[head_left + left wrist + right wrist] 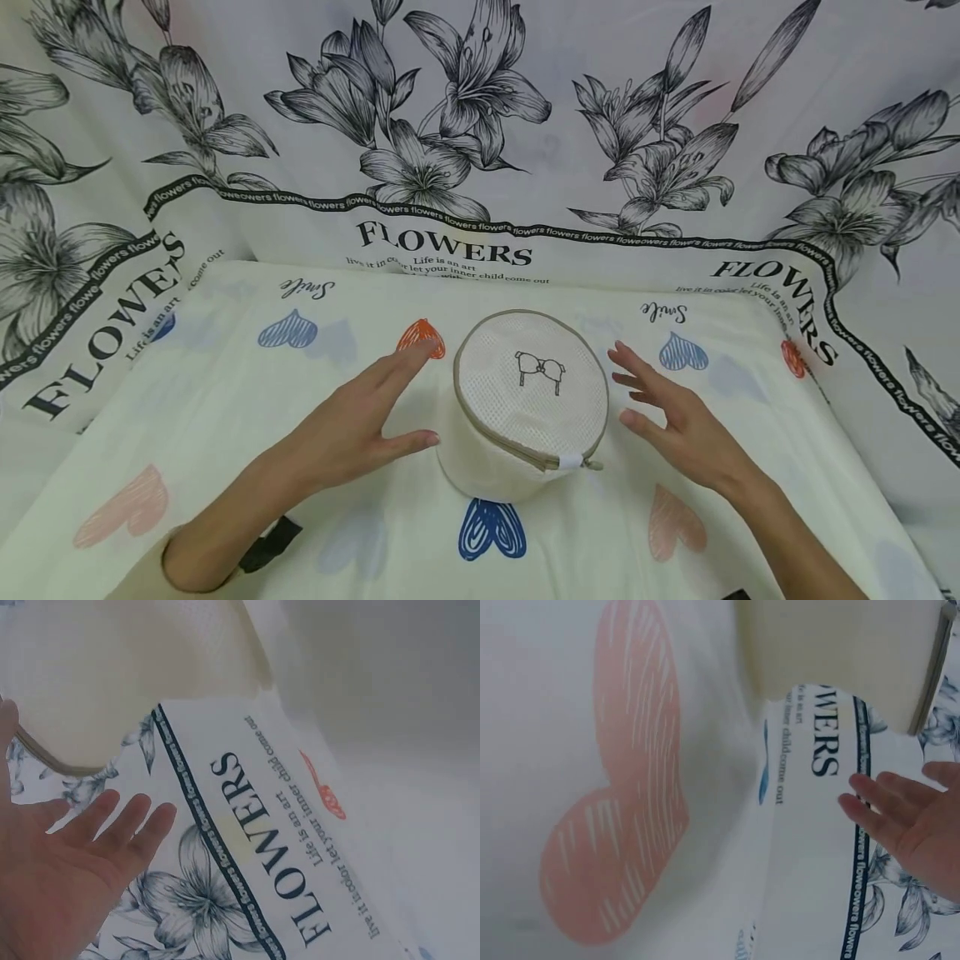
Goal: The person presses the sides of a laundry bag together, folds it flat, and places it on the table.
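A round cream mesh laundry wash bag (532, 383) with a zipped lid stands upright on the heart-print cloth, a small line drawing on its top. Its zipper pull (592, 464) sits at the front right of the rim. To the left of the bag is my left hand (367, 425), fingers extended and thumb tip close by the bag's side. On the other side my right hand (678, 425) hovers with fingers spread, a small gap from the bag. Both palms face the bag, and neither hand holds anything. Each wrist view shows part of the bag's side (90, 682) near the fingers.
White cloth (247, 433) printed with hearts and the word Smile covers the surface. Behind it hangs a fabric (570, 183) with black lilies and FLOWERS lettering. A dark strap piece (270, 543) shows at the left wrist.
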A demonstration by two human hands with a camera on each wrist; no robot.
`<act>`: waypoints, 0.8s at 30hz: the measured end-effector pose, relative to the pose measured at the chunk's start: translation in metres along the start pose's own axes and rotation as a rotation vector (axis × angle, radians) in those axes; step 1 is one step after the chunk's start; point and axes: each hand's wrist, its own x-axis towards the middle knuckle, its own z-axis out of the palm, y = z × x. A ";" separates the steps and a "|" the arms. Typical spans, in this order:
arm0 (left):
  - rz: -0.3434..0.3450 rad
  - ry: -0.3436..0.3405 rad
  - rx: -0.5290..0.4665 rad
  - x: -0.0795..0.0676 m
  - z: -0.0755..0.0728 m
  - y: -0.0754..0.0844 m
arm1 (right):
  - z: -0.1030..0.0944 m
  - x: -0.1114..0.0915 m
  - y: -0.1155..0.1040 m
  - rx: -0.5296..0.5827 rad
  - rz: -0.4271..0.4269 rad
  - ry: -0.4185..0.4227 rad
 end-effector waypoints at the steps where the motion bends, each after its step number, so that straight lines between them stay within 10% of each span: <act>1: -0.012 -0.007 -0.021 0.001 0.000 0.003 | 0.001 0.001 -0.001 0.024 -0.007 0.000; 24: 0.075 0.158 -0.301 0.022 0.012 0.019 | 0.004 0.016 -0.025 0.562 0.235 -0.019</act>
